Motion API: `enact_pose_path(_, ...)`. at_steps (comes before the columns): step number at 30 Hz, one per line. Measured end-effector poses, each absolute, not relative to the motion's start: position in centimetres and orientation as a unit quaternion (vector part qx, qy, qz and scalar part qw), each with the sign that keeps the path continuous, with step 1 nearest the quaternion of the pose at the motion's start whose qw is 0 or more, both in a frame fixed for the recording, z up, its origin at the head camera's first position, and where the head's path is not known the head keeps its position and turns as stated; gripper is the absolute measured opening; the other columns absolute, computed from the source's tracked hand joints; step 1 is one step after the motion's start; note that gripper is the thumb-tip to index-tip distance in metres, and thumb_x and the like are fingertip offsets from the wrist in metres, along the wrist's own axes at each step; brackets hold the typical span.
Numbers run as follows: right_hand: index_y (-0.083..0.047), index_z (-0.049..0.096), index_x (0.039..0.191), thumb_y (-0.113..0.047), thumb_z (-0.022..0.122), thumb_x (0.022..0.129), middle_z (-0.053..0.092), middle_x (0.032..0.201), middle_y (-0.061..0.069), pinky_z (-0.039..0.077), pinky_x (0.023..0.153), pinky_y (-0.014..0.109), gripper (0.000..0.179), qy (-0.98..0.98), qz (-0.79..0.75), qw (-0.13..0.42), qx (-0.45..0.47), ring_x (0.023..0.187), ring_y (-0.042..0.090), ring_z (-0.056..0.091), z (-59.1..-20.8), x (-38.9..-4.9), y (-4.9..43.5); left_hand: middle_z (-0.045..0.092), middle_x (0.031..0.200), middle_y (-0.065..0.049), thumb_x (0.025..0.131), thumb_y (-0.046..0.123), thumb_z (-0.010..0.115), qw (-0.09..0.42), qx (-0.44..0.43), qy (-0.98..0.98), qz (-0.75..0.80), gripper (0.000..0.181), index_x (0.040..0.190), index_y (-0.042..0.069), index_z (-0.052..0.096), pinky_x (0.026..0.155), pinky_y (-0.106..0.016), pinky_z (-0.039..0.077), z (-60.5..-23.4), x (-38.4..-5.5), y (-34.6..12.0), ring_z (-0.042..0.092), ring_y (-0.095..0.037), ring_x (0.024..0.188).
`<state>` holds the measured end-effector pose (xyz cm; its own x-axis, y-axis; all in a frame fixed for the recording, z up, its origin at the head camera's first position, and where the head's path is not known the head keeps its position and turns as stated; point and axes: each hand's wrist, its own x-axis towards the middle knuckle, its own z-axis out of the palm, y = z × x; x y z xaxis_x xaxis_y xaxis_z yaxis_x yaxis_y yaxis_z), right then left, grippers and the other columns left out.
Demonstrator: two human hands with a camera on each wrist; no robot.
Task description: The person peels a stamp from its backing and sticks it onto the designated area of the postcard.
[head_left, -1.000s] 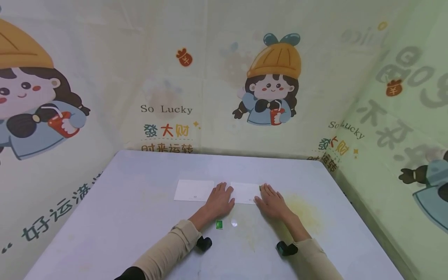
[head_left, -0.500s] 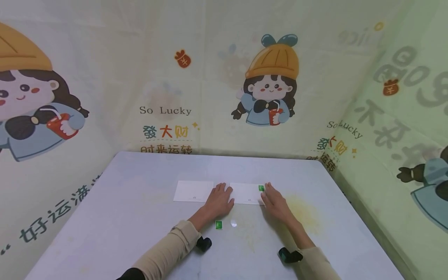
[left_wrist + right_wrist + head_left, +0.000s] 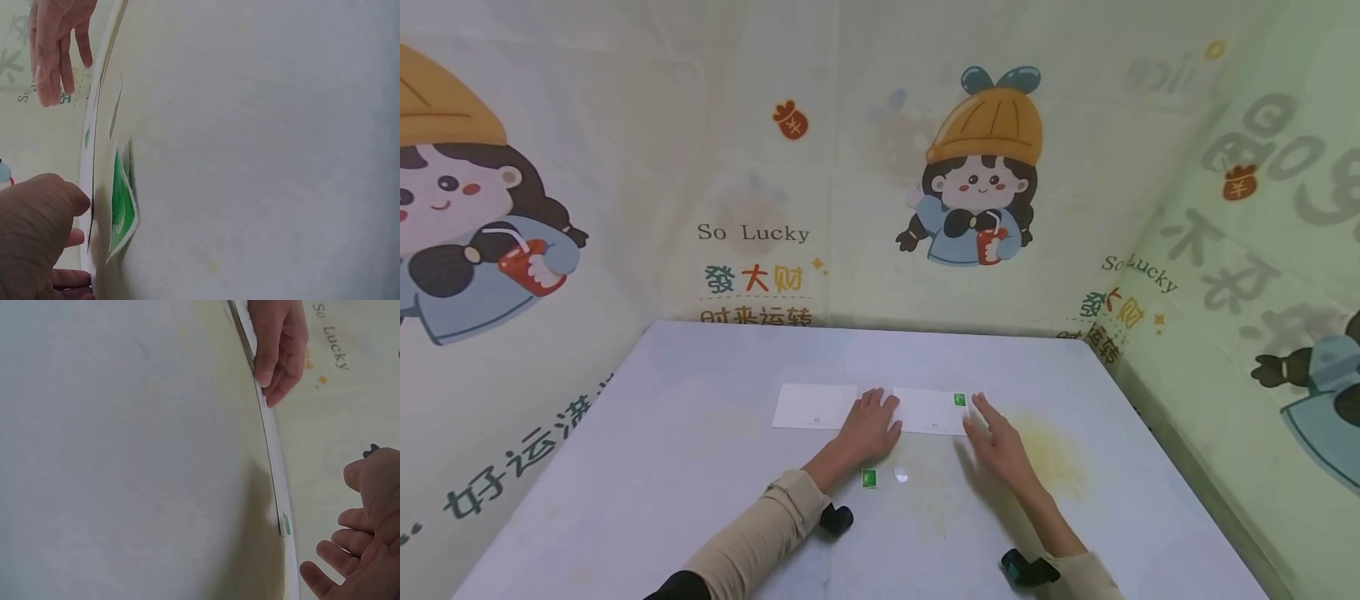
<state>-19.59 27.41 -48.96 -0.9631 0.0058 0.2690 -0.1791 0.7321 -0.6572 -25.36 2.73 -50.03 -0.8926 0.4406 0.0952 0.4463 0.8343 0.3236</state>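
Note:
Two white envelopes lie side by side on the table. My left hand (image 3: 868,425) rests with fairly straight fingers between them, over the right end of the left envelope (image 3: 812,407) and the left edge of the right envelope (image 3: 925,412). A green stamp (image 3: 959,400) sits in the upper right corner of the right envelope. My right hand (image 3: 1000,442) hovers just right of that envelope, fingers extended and nothing in them. A second green stamp (image 3: 868,478) with a white border lies nearer me; in the left wrist view this stamp (image 3: 123,206) stands bent up from the table.
A small shiny white scrap (image 3: 901,475) lies right of the loose stamp. The white table (image 3: 700,483) meets a printed cloth backdrop (image 3: 865,208) at the back and sides. Black cameras (image 3: 837,521) are strapped to both wrists.
My right hand has lifted off the right envelope's corner and drawn to the right, uncovering the green stamp there. My left hand has stayed in place.

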Motion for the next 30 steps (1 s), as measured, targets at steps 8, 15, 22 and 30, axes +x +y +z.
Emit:
enact_pose_path(8,0.001,0.046,0.151,-0.019,0.059,0.105,0.041,0.158,0.02,0.047,0.104,0.057,0.052,-0.912,0.389,0.126,0.039,0.145,0.04,0.04,-48.8,-18.7,26.8,0.048,0.152,-0.018,0.105,0.033,0.054,0.009,-0.223,-0.945,-0.237,0.048,0.146,0.007,0.051,0.118,-0.048,0.034,-50.0,-25.3,2.3,0.041,-0.034,0.144)
enact_pose_path(15,0.001,0.051,0.148,-0.02,0.061,0.104,0.047,0.155,0.017,0.052,0.098,0.053,0.049,-0.9,0.404,0.151,0.057,0.138,0.038,0.051,-48.4,-17.8,26.4,0.052,0.149,-0.016,0.104,0.031,0.056,0.024,-0.232,-0.937,-0.261,0.047,0.144,0.007,0.053,0.118,-0.048,0.034,-49.9,-25.0,1.6,0.041,-0.033,0.145)
enact_pose_path(22,-0.002,0.052,0.147,-0.016,0.065,0.101,0.049,0.153,0.017,0.054,0.094,0.054,0.05,-0.898,0.388,0.185,0.092,0.138,0.036,0.051,-48.2,-16.9,25.9,0.051,0.15,-0.017,0.104,0.03,0.056,0.043,-0.25,-0.927,-0.277,0.047,0.144,0.007,0.053,0.119,-0.047,0.033,-49.9,-24.3,0.9,0.041,-0.032,0.145)
enact_pose_path(30,0.0,0.056,0.143,-0.006,0.07,0.096,0.054,0.149,0.018,0.057,0.087,0.05,0.05,-0.885,0.365,0.245,0.154,0.134,0.034,0.054,-48.1,-16.3,25.5,0.049,0.15,-0.02,0.102,0.028,0.06,0.065,-0.274,-0.915,-0.289,0.046,0.142,0.006,0.054,0.116,-0.05,0.037,-48.9,-22.7,0.2,0.043,-0.035,0.141)
